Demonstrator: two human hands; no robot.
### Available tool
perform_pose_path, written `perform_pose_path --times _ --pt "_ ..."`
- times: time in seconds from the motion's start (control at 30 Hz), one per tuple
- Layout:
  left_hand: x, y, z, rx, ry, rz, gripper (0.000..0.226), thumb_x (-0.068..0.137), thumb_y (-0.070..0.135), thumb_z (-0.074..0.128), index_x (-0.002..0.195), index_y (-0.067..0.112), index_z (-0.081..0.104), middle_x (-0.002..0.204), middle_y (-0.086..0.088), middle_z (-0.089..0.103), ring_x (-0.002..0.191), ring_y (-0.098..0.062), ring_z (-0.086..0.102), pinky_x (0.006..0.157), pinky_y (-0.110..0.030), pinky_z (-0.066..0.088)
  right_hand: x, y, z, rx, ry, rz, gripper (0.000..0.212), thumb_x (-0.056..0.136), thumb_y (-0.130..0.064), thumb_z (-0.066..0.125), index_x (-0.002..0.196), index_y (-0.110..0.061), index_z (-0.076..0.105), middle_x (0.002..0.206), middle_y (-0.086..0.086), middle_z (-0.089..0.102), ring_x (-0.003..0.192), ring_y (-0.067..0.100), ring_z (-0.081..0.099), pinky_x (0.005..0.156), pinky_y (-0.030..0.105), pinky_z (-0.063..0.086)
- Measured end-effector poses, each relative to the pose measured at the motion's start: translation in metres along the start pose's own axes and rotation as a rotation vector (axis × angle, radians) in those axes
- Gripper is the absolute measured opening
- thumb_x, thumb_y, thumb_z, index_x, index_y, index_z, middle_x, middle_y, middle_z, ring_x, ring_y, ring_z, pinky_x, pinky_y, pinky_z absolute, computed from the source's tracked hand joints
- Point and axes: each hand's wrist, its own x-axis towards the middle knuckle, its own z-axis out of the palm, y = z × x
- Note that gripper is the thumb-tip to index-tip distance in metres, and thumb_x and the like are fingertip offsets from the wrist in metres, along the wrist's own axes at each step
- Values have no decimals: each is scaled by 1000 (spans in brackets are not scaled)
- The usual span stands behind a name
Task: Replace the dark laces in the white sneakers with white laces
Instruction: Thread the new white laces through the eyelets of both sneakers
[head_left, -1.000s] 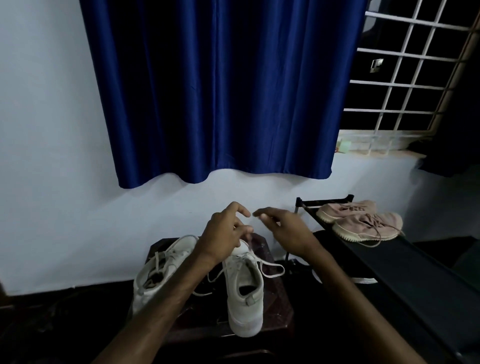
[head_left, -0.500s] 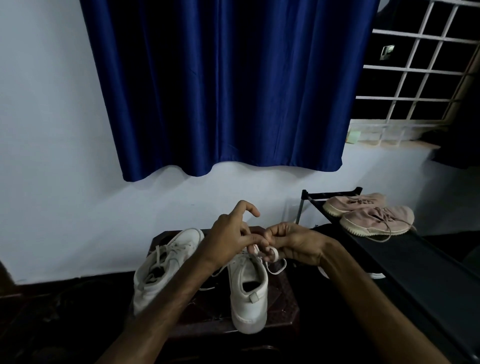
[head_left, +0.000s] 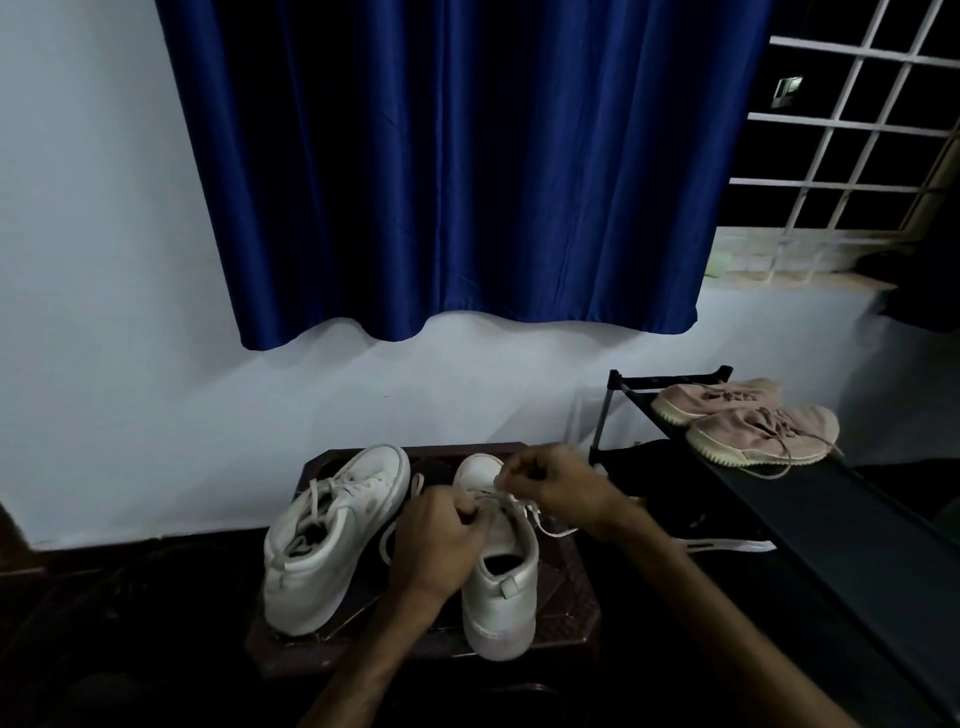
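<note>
Two white sneakers stand on a dark brown stool (head_left: 566, 631). The left sneaker (head_left: 332, 530) carries a white lace through its eyelets. The right sneaker (head_left: 501, 577) points away from me, heel toward me. My left hand (head_left: 441, 540) grips a strand of its white lace (head_left: 550, 525) over the tongue. My right hand (head_left: 558, 483) pinches another strand of that lace just above the toe end. Loose lace ends trail off to the right and left of the shoe. The eyelets under my hands are hidden.
A black shoe rack (head_left: 810, 499) stands to the right with a pair of pink sneakers (head_left: 748, 426) on top. A blue curtain (head_left: 457, 171) hangs on the white wall behind. A barred window (head_left: 852, 130) is at the upper right. The floor is dark.
Both hands have dropped from above the right sneaker down onto its laces. The left hand has closed round a strand and the right hand has moved toward the toe.
</note>
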Motion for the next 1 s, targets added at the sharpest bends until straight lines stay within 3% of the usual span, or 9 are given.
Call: perform_pose_path --times 0.1,0.2,0.33,0.43,0.57,0.67,0.77,0.87,1.0 --pt "-1 -10 -2 -190 -53 -117 36 83 37 70 64 7 68 57 -8 64 57 -21 63 60 -40 54 -1 9 8 -169 -36 -72 13 89 -20 68 76 -24 69 71 -6 68 62 -1 56 63 29 48" --pt "2 -14 -6 -495 -162 -293 25 88 20 70 72 1 71 74 -23 68 70 -28 66 66 -52 59 -5 8 10 -243 -21 -123 12 89 -27 69 82 -17 71 74 -8 68 66 0 59 63 23 47" --pt "0 -10 -11 -610 -196 -366 14 91 6 64 84 -3 72 87 -21 73 72 -18 70 56 -31 58 -8 6 8 -259 -36 -151 8 88 -22 70 87 -14 71 76 -13 66 71 -3 60 65 13 44" --pt "-3 -8 -12 -619 -181 -333 14 92 7 64 84 -2 72 87 -20 73 64 -10 70 56 -28 58 -8 3 9 -332 -78 -206 8 88 -20 69 90 -13 71 83 -10 68 76 0 61 67 11 44" --pt "-5 -12 -7 -590 -150 -290 9 90 9 66 84 9 72 85 -16 74 80 -26 73 69 -48 61 -3 -5 11 -508 -130 -240 12 90 -21 65 96 -13 71 94 -4 71 79 -1 55 64 6 37" --pt "-7 -16 -2 -533 -128 -234 9 93 14 62 94 16 71 86 -8 74 82 -26 72 61 -52 60 -1 -10 11 -624 -134 -247 16 92 -27 61 97 -15 70 98 -2 68 85 7 58 65 16 38" --pt "-10 -17 6 -521 -129 -225 13 94 9 59 97 17 68 92 -5 70 84 -21 70 53 -47 59 -7 -9 11 -526 -27 -208 17 92 -30 63 90 -15 70 88 -3 65 80 9 60 67 24 45" --pt "-10 -17 16 -455 -29 -172 10 86 16 69 82 24 67 79 4 71 75 -14 70 59 -50 59 -13 -5 7 -449 21 -216 33 95 -32 59 77 -5 65 74 7 60 69 12 54 60 20 36" --pt "-11 -20 25 -385 33 -146 12 83 22 71 76 26 62 78 8 69 75 -13 69 64 -48 59 -19 12 8 -411 -12 -206 34 78 -56 65 94 -26 65 98 -3 54 94 5 52 78 17 38"
